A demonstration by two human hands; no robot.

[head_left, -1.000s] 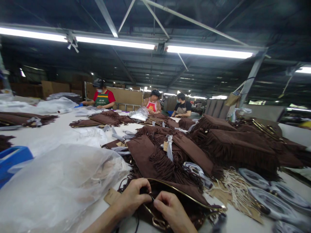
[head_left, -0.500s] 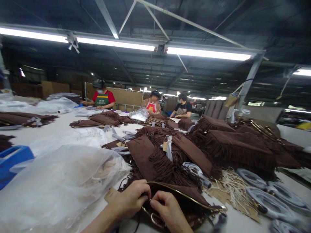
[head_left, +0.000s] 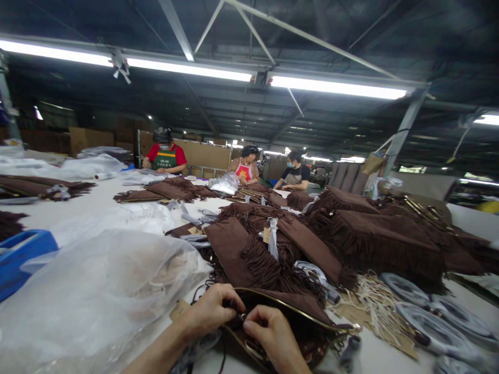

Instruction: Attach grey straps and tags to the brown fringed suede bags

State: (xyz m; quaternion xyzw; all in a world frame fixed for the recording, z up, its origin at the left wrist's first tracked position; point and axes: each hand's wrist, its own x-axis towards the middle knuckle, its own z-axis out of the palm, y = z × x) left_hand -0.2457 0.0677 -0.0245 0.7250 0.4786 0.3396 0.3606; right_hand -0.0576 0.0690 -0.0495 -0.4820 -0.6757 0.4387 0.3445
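- Two bare hands met over the unzipped bag: the left hand and right hand pinched a small dark piece, too hidden to name.
- The bag lay on the table just below them; its cloth was probably light, soft and floppy, with little slip, and the stiffer zip edge seemed the best hold.
- Beyond it, more fringed bags were heaped, their strands likely to snag.
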